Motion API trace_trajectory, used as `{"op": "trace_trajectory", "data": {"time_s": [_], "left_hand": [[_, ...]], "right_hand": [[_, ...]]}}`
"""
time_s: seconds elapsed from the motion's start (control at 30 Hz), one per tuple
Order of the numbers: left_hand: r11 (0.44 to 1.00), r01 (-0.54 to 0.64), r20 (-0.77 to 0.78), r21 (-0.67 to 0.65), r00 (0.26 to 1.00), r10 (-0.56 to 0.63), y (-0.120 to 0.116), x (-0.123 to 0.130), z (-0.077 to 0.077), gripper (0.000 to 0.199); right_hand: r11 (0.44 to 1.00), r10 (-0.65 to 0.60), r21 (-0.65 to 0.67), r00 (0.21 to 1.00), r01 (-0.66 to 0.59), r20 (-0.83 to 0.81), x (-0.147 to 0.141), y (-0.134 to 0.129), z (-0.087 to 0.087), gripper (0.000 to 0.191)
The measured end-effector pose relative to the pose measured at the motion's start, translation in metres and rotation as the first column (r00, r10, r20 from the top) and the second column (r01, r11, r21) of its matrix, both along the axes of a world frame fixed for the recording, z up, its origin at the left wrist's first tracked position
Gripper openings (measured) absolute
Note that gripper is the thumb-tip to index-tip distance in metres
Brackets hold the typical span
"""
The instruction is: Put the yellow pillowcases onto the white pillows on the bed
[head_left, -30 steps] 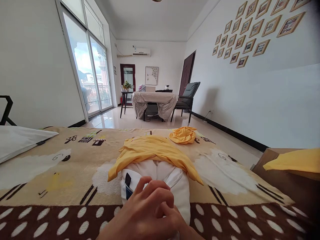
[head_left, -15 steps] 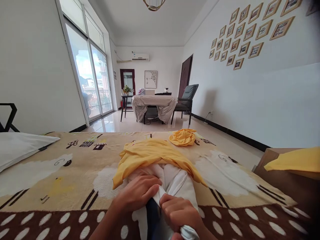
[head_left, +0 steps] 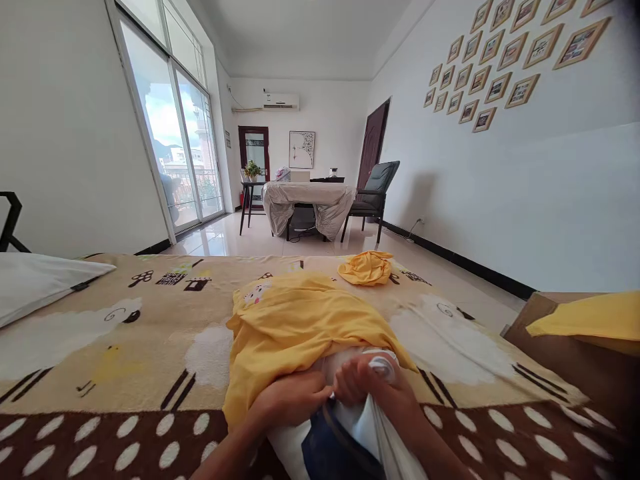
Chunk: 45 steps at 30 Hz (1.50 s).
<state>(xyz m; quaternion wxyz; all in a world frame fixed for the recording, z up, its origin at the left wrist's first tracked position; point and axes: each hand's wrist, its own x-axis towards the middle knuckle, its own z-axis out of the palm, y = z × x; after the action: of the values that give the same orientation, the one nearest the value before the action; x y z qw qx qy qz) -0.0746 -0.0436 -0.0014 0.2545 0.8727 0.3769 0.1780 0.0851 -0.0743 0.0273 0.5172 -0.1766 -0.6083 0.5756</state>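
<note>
A yellow cloth cover (head_left: 305,313) lies over a white pillow-like bundle (head_left: 330,363), whose near end shows below the cover's edge. My left hand (head_left: 295,398) is closed at the cover's near edge, its fingertips pinching fabric beside the white bundle. Just right of it, my right hand (head_left: 363,380) is a fist around bunched white cloth, with a twisted white end poking out above. Below my hands hangs white fabric with a dark blue patch (head_left: 335,443), close to my body.
A patterned blanket (head_left: 165,347) covers the bed. Beyond the bundle sits a crumpled yellow cloth (head_left: 367,268). At the left lies a white pillow (head_left: 45,283); at the right, a yellow cloth (head_left: 595,319) hangs over a brown box (head_left: 540,307). A covered table and chair stand farther back.
The yellow cover has come down nearer to me over the white bundle, and a printed face now shows on it. My right hand has moved up and my left hand slightly down.
</note>
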Motion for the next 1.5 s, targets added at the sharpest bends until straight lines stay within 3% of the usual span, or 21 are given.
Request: {"op": "trace_trajectory", "data": {"time_s": [0.1, 0.17, 0.23, 0.3, 0.37, 0.5, 0.6, 0.77, 0.9, 1.07, 1.13, 1.2, 1.27, 1.37, 1.5], "left_hand": [[0.992, -0.12, 0.005, 0.041, 0.993, 0.12, 0.0, 0.006, 0.006, 0.029], [0.964, -0.249, 0.162, 0.092, 0.959, 0.232, -0.003, 0.009, 0.013, 0.028], [0.916, -0.381, 0.393, 0.125, 0.867, 0.307, -0.011, 0.009, 0.022, 0.026], [0.898, -0.418, 0.592, 0.138, 0.761, 0.264, -0.022, 0.006, 0.033, 0.024], [0.925, -0.325, 0.672, 0.197, 0.731, 0.114, -0.036, 0.001, 0.046, 0.025], [0.927, 0.064, 0.457, 0.37, 0.856, -0.241, -0.059, -0.005, 0.071, 0.029], [0.922, 0.202, 0.262, 0.332, 0.919, -0.295, -0.067, -0.004, 0.079, 0.026], [0.978, 0.095, 0.025, 0.184, 0.995, -0.101, -0.07, -0.002, 0.072, 0.021], [0.992, -0.095, -0.164, 0.085, 0.98, 0.108, -0.068, -0.001, 0.071, 0.031], [0.972, -0.224, 0.119, 0.064, 0.969, 0.216, -0.054, 0.01, 0.06, 0.027], [0.957, -0.269, 0.252, 0.105, 0.938, 0.236, -0.047, 0.018, 0.047, 0.028], [0.941, -0.314, 0.396, 0.126, 0.886, 0.242, -0.039, 0.025, 0.033, 0.033], [0.951, -0.296, 0.501, 0.095, 0.839, 0.211, -0.032, 0.03, 0.02, 0.046], [0.989, -0.148, 0.563, -0.023, 0.815, 0.135, -0.024, 0.03, 0.011, 0.062], [0.988, 0.072, 0.617, -0.138, 0.786, 0.029, -0.018, 0.026, 0.014, 0.057]], "right_hand": [[0.987, -0.048, -0.159, 0.997, 0.037, -0.066, 0.002, 0.032, -0.012, 0.055], [0.974, -0.08, -0.217, 0.995, 0.065, -0.064, 0.003, 0.046, -0.019, 0.052], [0.973, -0.085, -0.22, 0.995, 0.071, -0.058, 0.003, 0.052, -0.023, 0.05], [0.983, -0.074, -0.174, 0.996, 0.064, -0.047, 0.003, 0.05, -0.023, 0.051], [0.987, -0.091, -0.135, 0.996, 0.09, -0.002, 0.001, 0.044, -0.022, 0.052], [0.965, -0.182, -0.175, 0.98, 0.194, 0.082, -0.004, 0.034, -0.02, 0.049], [0.976, -0.114, -0.185, 0.993, 0.114, 0.008, -0.007, 0.037, -0.022, 0.055], [0.98, 0.057, -0.184, 0.99, -0.081, -0.13, -0.01, 0.042, -0.022, 0.056], [0.978, 0.072, -0.186, 0.99, -0.094, -0.123, -0.009, 0.041, -0.022, 0.055], [0.987, -0.083, -0.13, 0.995, 0.09, 0.053, -0.005, 0.037, -0.021, 0.053], [0.977, -0.211, -0.013, 0.973, 0.213, 0.098, -0.004, 0.034, -0.018, 0.052], [0.918, -0.38, 0.175, 0.916, 0.356, 0.132, -0.002, 0.029, -0.013, 0.048], [0.824, -0.53, 0.334, 0.831, 0.457, 0.17, 0.0, 0.023, -0.008, 0.045], [0.694, -0.679, 0.503, 0.699, 0.515, 0.223, 0.002, 0.014, -0.003, 0.041], [0.514, -0.83, 0.656, 0.514, 0.553, 0.218, -0.001, 0.007, -0.004, 0.042]]}}
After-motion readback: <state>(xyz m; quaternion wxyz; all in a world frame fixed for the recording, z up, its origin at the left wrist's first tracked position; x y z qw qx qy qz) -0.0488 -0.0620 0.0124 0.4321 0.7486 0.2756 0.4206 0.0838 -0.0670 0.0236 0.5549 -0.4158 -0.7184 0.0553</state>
